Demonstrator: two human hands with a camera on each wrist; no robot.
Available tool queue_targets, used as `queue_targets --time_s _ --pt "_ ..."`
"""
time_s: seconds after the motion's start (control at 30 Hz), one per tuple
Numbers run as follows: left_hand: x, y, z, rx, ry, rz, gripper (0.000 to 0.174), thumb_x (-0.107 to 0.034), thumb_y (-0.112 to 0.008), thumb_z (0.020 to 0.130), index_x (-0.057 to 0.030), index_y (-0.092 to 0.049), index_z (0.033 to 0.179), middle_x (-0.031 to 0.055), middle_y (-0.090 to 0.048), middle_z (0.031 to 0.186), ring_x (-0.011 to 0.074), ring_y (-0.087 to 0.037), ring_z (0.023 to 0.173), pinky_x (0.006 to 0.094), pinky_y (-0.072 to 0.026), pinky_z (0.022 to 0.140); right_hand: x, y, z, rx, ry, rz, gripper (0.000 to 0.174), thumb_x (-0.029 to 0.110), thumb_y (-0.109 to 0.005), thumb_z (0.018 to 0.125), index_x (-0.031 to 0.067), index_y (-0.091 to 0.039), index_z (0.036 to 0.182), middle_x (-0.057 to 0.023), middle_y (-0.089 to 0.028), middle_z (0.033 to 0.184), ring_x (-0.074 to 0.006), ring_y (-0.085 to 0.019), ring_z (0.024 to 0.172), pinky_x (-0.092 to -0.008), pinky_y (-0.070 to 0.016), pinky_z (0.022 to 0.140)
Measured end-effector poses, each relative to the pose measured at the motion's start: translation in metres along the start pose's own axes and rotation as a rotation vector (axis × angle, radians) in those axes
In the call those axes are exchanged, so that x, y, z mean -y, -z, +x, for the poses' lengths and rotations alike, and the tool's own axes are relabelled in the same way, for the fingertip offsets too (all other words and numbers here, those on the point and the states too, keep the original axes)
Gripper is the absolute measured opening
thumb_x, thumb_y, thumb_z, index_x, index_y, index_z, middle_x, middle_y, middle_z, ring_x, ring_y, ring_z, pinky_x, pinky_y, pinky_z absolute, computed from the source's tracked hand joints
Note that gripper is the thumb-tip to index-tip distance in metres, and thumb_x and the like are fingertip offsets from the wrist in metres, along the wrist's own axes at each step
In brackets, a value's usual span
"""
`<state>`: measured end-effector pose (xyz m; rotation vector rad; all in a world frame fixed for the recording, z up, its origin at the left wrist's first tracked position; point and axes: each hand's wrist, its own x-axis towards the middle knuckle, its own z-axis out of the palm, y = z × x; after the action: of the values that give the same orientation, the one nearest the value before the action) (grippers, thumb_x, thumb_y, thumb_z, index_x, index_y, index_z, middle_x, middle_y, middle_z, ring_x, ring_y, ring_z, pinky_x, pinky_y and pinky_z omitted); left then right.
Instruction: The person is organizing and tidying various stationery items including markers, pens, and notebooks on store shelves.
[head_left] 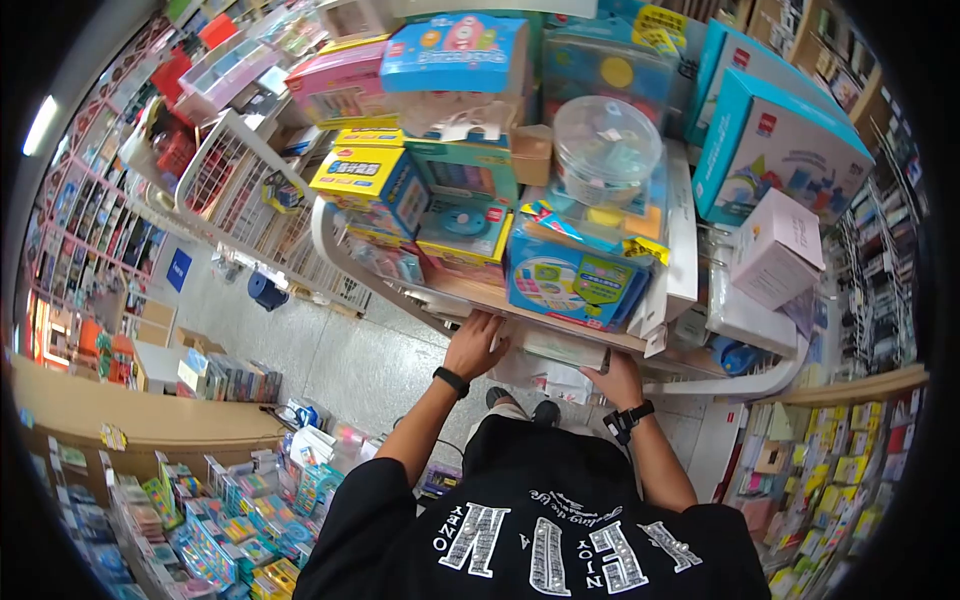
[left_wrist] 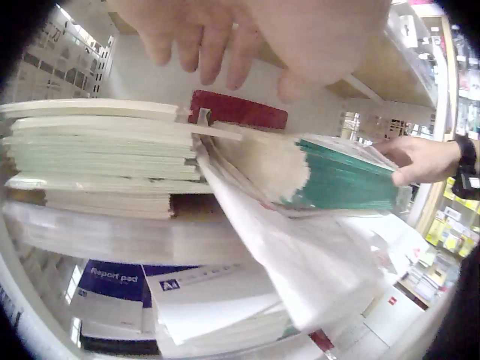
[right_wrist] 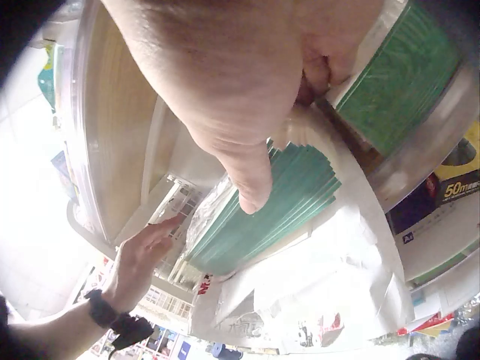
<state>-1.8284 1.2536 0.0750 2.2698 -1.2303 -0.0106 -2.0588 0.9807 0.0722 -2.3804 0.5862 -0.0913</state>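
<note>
A bundle of thin green-spined booklets (left_wrist: 345, 178) juts from the shelf under the cart's top, partly inside a torn white paper wrapper (left_wrist: 281, 255). My right hand (right_wrist: 225, 90) grips its outer end, the thumb (right_wrist: 253, 180) lying across the green spines and the fingers curled at its far side. In the head view the bundle (head_left: 562, 348) shows just below the cart's edge, by the right hand (head_left: 618, 380). Fingers extended and holding nothing, my left hand (left_wrist: 240, 37) hangs above the stacked paper pads (left_wrist: 97, 150); the head view has this hand (head_left: 478, 345) at the cart's edge.
Report pads (left_wrist: 112, 289) lie on a lower level. Boxed toys (head_left: 575, 275) and a round clear tub (head_left: 607, 150) crowd the cart's top. A pink box (head_left: 777, 248) sits at its right end. Goods racks (head_left: 240, 520) stand behind on the left, with grey floor (head_left: 340, 370) between.
</note>
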Motion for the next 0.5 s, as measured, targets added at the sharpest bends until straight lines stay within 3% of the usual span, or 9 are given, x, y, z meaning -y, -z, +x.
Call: queue_targets --time_s 0.03,0.13,0.17,0.33,0.4,0.43,0.5 --pt "-0.005 0.001 -0.007 0.031 0.002 -0.018 0.054 -0.030 -0.082 0.091 0.0012 -0.067 0.133 0.0231 -0.066 0.139 0.0435 -0.060 0.131 0.0511 -0.0496 0.114 0.005 0.001 0.002 0.016 -0.004 -0.013 0.073 0.045 -0.091 0.084 -0.0017 -0.067 0.135 -0.0274 -0.072 0.131 -0.0473 -0.066 0.124 -0.0508 -0.0547 0.104" --pt "0.004 -0.007 -0.023 0.039 0.057 0.016 0.063 -0.033 -0.081 0.093 -0.0025 -0.061 0.145 0.0229 -0.064 0.143 0.0448 -0.056 0.140 0.0517 -0.0442 0.123 0.012 0.001 0.003 0.036 -0.033 -0.007 0.073 0.045 -0.091 0.083 0.0007 -0.067 0.136 -0.0271 -0.072 0.131 -0.0467 -0.066 0.124 -0.0512 -0.0548 0.104" --pt "0.007 -0.011 -0.023 -0.034 0.029 0.046 0.063 -0.035 -0.086 0.089 -0.0001 -0.064 0.137 0.0230 -0.066 0.137 0.0447 -0.057 0.136 0.0532 -0.0457 0.119 0.013 0.002 0.002 0.056 -0.039 -0.007 0.074 0.046 -0.091 0.083 0.0009 -0.067 0.136 -0.0270 -0.072 0.131 -0.0466 -0.066 0.124 -0.0512 -0.0547 0.104" --pt "0.025 0.011 0.000 0.077 0.033 0.091 0.066 -0.042 -0.082 0.092 -0.0021 -0.064 0.141 0.0238 -0.066 0.140 0.0451 -0.057 0.137 0.0536 -0.0382 0.125 0.020 0.003 0.016 0.042 0.037 -0.034 0.074 0.048 -0.091 0.083 0.0007 -0.068 0.136 -0.0267 -0.072 0.132 -0.0460 -0.067 0.123 -0.0512 -0.0545 0.104" --pt "0.040 0.010 0.001 0.172 0.109 -0.064 0.063 -0.046 -0.077 0.097 -0.0006 -0.065 0.139 0.0252 -0.066 0.140 0.0467 -0.058 0.133 0.0546 -0.0413 0.119 0.024 0.002 0.010 0.060 -0.017 -0.053 0.075 0.048 -0.091 0.083 -0.0002 -0.068 0.135 -0.0271 -0.072 0.132 -0.0463 -0.067 0.122 -0.0513 -0.0544 0.104" --pt "0.043 0.001 0.005 0.027 0.062 -0.067 0.057 -0.047 -0.073 0.100 0.0007 -0.069 0.132 0.0270 -0.069 0.135 0.0481 -0.061 0.127 0.0556 -0.0466 0.110 0.021 0.003 0.008 0.034 -0.013 -0.046 0.075 0.047 -0.091 0.083 -0.0006 -0.067 0.135 -0.0272 -0.072 0.132 -0.0464 -0.067 0.122 -0.0513 -0.0544 0.104" --pt "0.037 -0.015 0.018 0.034 0.167 -0.010 0.054 -0.043 -0.075 0.098 -0.0014 -0.070 0.131 0.0260 -0.071 0.131 0.0479 -0.064 0.123 0.0552 -0.0495 0.108 0.018 0.004 0.008 0.009 -0.001 -0.025 0.075 0.047 -0.091 0.082 -0.0010 -0.067 0.135 -0.0273 -0.072 0.132 -0.0464 -0.067 0.122 -0.0512 -0.0544 0.104"
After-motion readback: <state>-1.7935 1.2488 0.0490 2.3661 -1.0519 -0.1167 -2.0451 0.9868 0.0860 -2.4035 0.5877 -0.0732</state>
